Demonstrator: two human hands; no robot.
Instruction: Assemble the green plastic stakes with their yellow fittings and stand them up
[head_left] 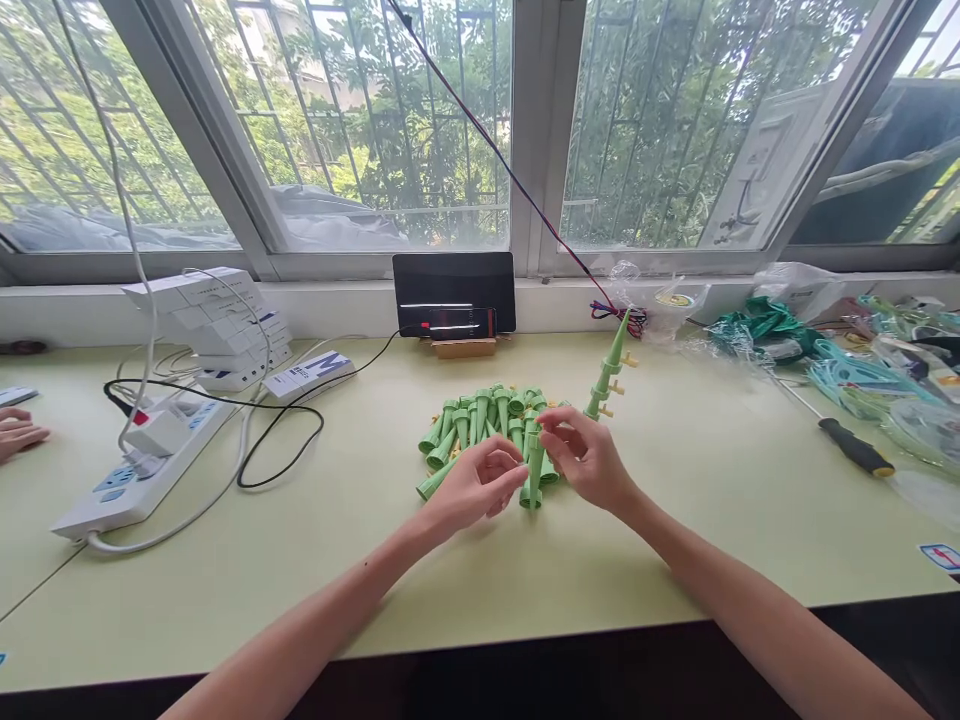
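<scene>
My left hand [484, 480] is loosely curled, thumb and index finger apart, just left of a green plastic watering spike [535, 465]. That spike stands point down, its wide end at the fingertips of my right hand [589, 458], which is bent in a pinch. Exactly where the fingers touch it is hard to make out. Behind and between my hands lies a pile of similar green spikes [480, 410] with small yellow valves. A tall stack of nested green spikes [609, 370], yellow valves sticking out to the right, rises behind my right hand.
To the left are a power strip [142, 490] with cables, stacked white boxes [225, 330] and another person's hand [21, 435]. A tablet [454, 285] leans by the window, a phone in front. A screwdriver [855, 446] and plastic-bagged items [862, 370] lie right.
</scene>
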